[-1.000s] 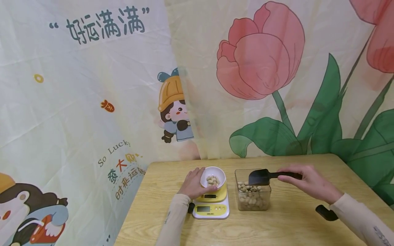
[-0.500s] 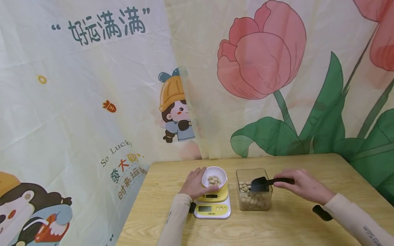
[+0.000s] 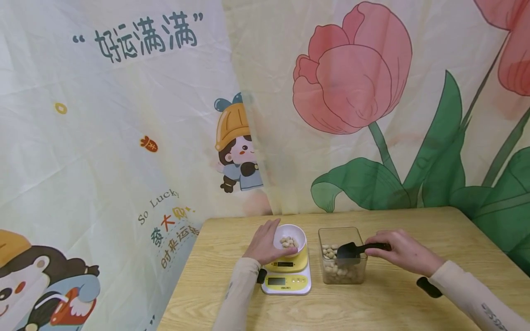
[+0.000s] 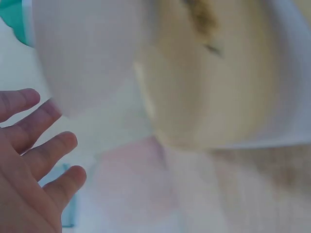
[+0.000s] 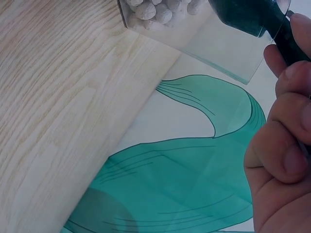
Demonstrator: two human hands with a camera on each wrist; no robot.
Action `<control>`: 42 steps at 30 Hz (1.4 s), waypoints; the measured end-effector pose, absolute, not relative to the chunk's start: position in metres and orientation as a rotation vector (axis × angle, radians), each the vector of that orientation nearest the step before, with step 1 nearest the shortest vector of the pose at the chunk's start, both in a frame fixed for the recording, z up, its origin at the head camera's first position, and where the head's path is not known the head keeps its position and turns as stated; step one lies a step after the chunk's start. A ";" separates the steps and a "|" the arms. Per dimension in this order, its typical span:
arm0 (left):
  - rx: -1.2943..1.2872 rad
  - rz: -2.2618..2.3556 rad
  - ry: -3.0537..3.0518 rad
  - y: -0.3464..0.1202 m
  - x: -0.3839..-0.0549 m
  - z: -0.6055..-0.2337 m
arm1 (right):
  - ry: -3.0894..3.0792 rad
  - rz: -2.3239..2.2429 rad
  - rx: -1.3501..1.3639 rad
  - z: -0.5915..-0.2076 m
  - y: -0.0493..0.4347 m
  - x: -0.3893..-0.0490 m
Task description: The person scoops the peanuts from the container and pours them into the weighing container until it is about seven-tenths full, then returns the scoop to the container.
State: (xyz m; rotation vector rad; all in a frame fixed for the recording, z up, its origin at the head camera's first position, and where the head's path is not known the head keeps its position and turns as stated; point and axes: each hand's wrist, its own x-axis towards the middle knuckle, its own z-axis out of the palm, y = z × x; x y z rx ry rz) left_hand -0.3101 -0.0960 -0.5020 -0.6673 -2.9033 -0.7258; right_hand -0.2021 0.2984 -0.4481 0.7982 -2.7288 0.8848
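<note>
Right of the yellow-and-white scale, the right hand grips a black scoop dipped into a clear, brown-tinted box of pale, rounded pieces, possibly nuts. The left hand, fingers spread, flanks the scale's white bowl.

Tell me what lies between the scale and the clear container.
Only a narrow strip of bare wooden tabletop lies between the scale and the clear container, as the head view shows.

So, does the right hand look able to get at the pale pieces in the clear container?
Probably yes: the clear container shows no lid, and the right hand holds a black scoop whose blade sits inside, close to the pale pieces.
</note>
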 end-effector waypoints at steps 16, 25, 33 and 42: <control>-1.151 -0.434 -2.770 -0.020 -0.277 -0.477 | -2.711 0.837 0.840 -0.444 0.297 -0.205; -1.161 -0.296 -2.741 -0.010 -0.278 -0.482 | -2.660 0.646 1.053 -0.428 0.292 -0.218; -1.160 -0.330 -2.757 -0.010 -0.278 -0.484 | -2.738 0.536 1.163 -0.426 0.276 -0.228; -1.168 -0.355 -2.750 -0.009 -0.279 -0.484 | -2.734 0.572 1.161 -0.431 0.275 -0.236</control>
